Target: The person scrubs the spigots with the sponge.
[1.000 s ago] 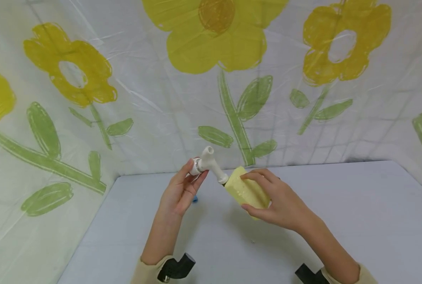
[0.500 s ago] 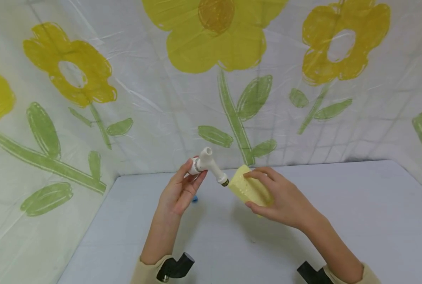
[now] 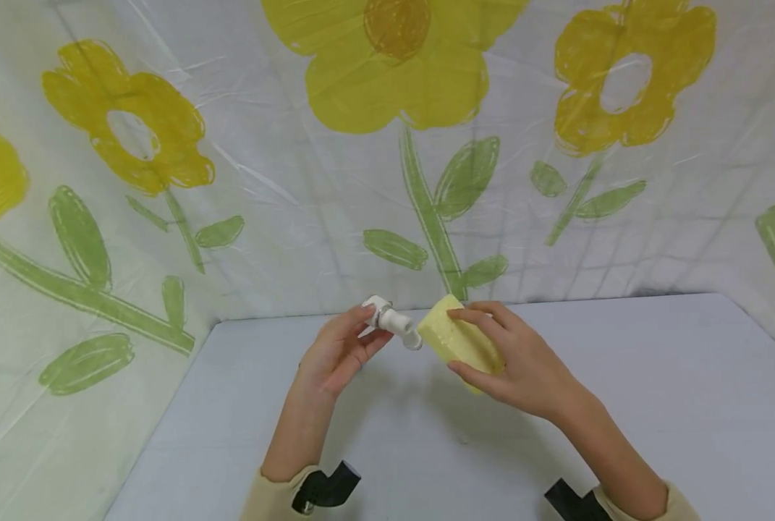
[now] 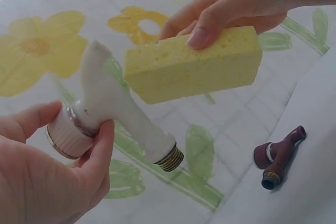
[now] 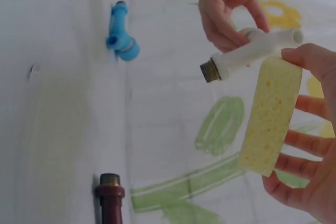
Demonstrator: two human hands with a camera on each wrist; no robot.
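Note:
In the head view my left hand holds a white faucet above the table. The left wrist view shows thumb and fingers around the faucet's ribbed round handle, with the brass threaded end sticking out free. My right hand grips a yellow sponge by its sides, thumb on one face and fingers on the other. Sponge and faucet are very close together; whether they touch I cannot tell.
A dark red faucet lies on the white tabletop. A blue faucet also lies there, out of sight in the head view. Behind the table hangs a sheet with printed yellow flowers.
The sponge has moved slightly right, away from the faucet's end. My left hand has turned the faucet and shifted it a little right; its threaded end no longer shows in the head view.

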